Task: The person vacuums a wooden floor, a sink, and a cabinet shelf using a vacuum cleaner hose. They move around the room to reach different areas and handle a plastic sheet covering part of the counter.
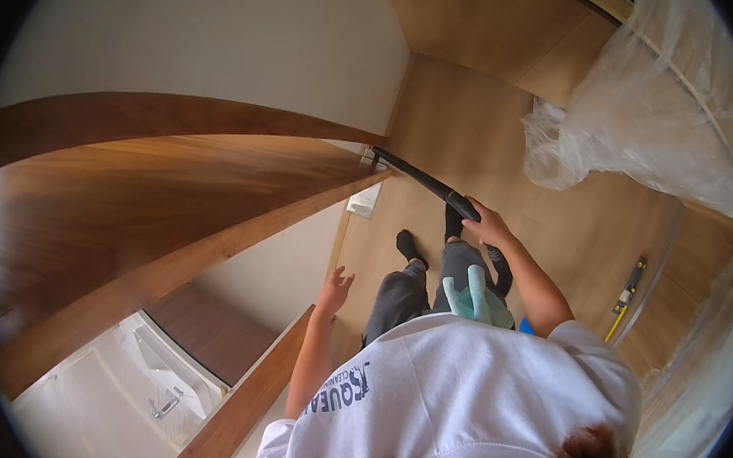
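A black vacuum-cleaner wand (424, 182) is gripped near its upper end by my right hand (490, 222). The wand slants away to the lower end of a brown wooden frame (202, 116), where its narrow tip lies at or close to the wood; actual contact is unclear. A ribbed black hose (500, 267) hangs below my right hand, partly hidden by my forearm. My left hand (336, 289) is empty, with loosely bent fingers apart, beside a white wall (261, 282). Just past it, a white plate (365, 201) with switches or sockets is fixed at the wall's edge.
Clear plastic sheeting (591, 134) hangs at the right and bunches near the wood floor (460, 112). A grey-and-yellow tool (629, 286) lies on the floor at right. Teal gloves or cloth (475, 298) hang at my waist. A white washroom unit with a faucet (167, 405) shows lower left.
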Demonstrator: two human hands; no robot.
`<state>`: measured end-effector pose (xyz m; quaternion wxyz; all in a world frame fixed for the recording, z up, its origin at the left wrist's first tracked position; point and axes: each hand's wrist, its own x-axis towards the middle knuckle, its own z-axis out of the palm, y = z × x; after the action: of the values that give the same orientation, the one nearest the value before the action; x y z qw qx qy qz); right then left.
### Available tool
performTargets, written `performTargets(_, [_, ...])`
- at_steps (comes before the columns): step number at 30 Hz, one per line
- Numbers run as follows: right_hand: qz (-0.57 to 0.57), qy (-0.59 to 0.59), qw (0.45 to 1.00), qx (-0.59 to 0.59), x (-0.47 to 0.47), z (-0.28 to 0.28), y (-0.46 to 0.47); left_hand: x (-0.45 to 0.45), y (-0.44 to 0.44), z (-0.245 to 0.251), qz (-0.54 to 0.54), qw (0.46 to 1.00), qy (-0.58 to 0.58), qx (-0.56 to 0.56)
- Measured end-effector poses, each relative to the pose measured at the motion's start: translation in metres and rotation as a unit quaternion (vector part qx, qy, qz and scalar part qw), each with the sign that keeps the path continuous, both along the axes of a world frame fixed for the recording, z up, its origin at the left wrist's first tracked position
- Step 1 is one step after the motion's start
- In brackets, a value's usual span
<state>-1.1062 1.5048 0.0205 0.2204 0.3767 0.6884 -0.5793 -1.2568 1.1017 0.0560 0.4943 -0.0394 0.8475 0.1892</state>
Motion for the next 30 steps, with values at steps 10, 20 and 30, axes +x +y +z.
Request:
performTargets(10, [0.112,0.078,0.986,0.090,-0.015,-0.002,0.006,0.012,-0.018,-0.016,0.024,0.995,-0.054,-0.084])
performTargets(20, [0.113,0.064,0.992,-0.010,-0.056,-0.009,0.040,-0.008,0.032,-0.007,0.003,1.000,-0.021,-0.015])
performTargets(30, [0.074,0.006,0.988,0.136,0.033,0.015,0.022,-0.004,0.020,-0.002,0.006,0.999,-0.023,-0.043])
